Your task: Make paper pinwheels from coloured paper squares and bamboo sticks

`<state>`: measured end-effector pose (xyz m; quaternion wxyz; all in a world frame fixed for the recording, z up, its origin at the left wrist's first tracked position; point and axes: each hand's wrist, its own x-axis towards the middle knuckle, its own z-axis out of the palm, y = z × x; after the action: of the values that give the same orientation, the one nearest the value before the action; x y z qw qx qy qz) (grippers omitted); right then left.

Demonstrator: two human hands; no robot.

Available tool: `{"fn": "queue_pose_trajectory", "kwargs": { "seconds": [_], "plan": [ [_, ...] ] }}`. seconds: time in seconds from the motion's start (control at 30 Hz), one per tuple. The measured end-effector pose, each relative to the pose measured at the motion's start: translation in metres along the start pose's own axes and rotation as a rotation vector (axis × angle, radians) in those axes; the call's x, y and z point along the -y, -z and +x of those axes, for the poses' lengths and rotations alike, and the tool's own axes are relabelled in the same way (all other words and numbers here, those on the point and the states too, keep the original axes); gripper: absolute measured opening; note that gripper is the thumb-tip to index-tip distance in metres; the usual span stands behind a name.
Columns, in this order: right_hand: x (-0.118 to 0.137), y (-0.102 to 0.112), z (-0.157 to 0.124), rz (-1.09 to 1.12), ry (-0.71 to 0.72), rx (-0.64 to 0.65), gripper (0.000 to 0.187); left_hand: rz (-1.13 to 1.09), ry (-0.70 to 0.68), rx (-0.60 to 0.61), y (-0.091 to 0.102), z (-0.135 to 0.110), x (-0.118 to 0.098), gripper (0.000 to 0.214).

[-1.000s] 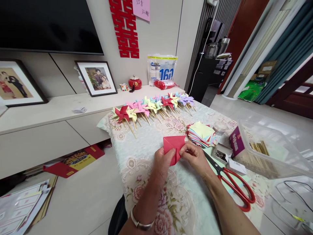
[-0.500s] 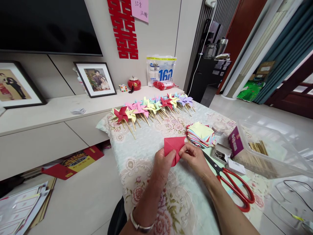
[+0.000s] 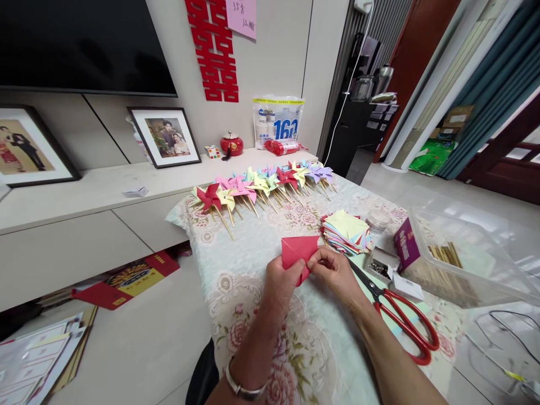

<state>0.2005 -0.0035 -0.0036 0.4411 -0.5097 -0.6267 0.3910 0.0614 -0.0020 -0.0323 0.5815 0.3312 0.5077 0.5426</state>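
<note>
Left hand (image 3: pixel 282 281) and right hand (image 3: pixel 333 270) both pinching folded red paper (image 3: pixel 297 248) above table (image 3: pixel 253 242). Likely best: square edges, then press crease flat. Scissors (image 3: pixel 400 320) at four o'clock.

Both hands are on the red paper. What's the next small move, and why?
Probably press the folded flap down at the middle with the right hand, the left hand steadying: the red paper is pinched by both hands over the tablecloth, a crease running to their fingertips.
</note>
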Motion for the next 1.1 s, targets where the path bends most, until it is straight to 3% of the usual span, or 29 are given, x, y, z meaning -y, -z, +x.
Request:
{"fn": "queue_pose_trajectory", "kwargs": {
  "seconds": [0.1, 0.2, 0.3, 0.37, 0.5, 0.63, 0.83, 1.1],
  "plan": [
    [0.002, 0.002, 0.0, 0.056, 0.013, -0.035, 0.018, -0.039, -0.014, 0.015, 0.0, -0.003, -0.004, 0.03],
    [-0.001, 0.005, 0.001, 0.178, 0.045, -0.178, 0.015, -0.091, 0.031, 0.03, 0.005, -0.008, -0.015, 0.029],
    [-0.008, 0.009, 0.004, 0.323, 0.035, -0.258, 0.035, -0.041, 0.096, 0.142, 0.017, -0.01, -0.029, 0.025],
    [-0.01, 0.01, 0.005, 0.401, 0.027, -0.208, 0.05, 0.081, 0.119, 0.237, 0.028, -0.008, -0.039, 0.022],
    [-0.003, 0.01, 0.001, 0.435, -0.032, 0.037, 0.064, 0.371, 0.141, 0.384, 0.046, 0.0, -0.056, 0.012],
    [0.007, 0.006, -0.005, 0.369, -0.089, 0.227, 0.073, 0.637, 0.112, 0.488, 0.047, 0.007, -0.071, 0.011],
    [0.009, 0.001, -0.008, 0.381, -0.131, 0.342, 0.084, 0.948, 0.059, 0.557, 0.032, 0.009, -0.08, 0.017],
    [0.007, 0.005, -0.008, 0.2, -0.105, 0.337, 0.084, 1.049, 0.01, 0.624, 0.017, 0.007, -0.091, 0.026]
  ]
}}
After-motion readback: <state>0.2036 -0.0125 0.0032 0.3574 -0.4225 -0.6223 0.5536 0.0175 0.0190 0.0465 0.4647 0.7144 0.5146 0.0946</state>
